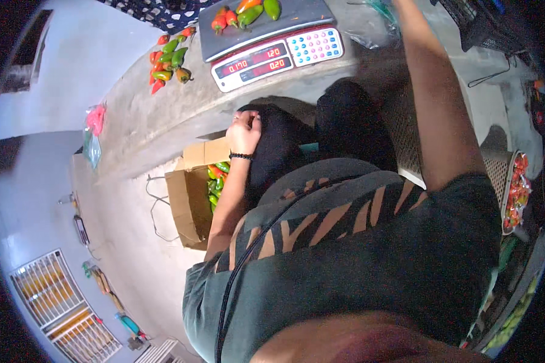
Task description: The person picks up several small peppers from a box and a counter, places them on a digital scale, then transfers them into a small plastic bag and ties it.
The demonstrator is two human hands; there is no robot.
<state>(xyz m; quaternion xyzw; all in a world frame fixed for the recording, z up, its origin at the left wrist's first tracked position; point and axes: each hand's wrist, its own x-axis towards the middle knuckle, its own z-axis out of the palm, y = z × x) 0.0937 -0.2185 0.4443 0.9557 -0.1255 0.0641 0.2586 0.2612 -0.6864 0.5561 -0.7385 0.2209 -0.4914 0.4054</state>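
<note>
My left hand (245, 129) rests on my dark-clad knee with its fingers curled; nothing shows in it, and a black bead bracelet circles the wrist. Below it, partly behind the forearm, an open cardboard box (188, 204) holds green and red peppers (215, 186). My right arm reaches up past the top edge, so the right hand is out of view; clear plastic bags (374, 34) lie beside that forearm. Before me stands a digital scale (263, 38) with lit red digits. Several red, orange and green peppers (250, 17) lie on its platform.
Loose peppers (170, 61) lie on the concrete ledge (131, 104) left of the scale. A pink and clear plastic bag (94, 129) is at the ledge's left. A black crate (477, 25) stands upper right. Bagged red peppers (517, 190) sit in a perforated crate (497, 177) at right.
</note>
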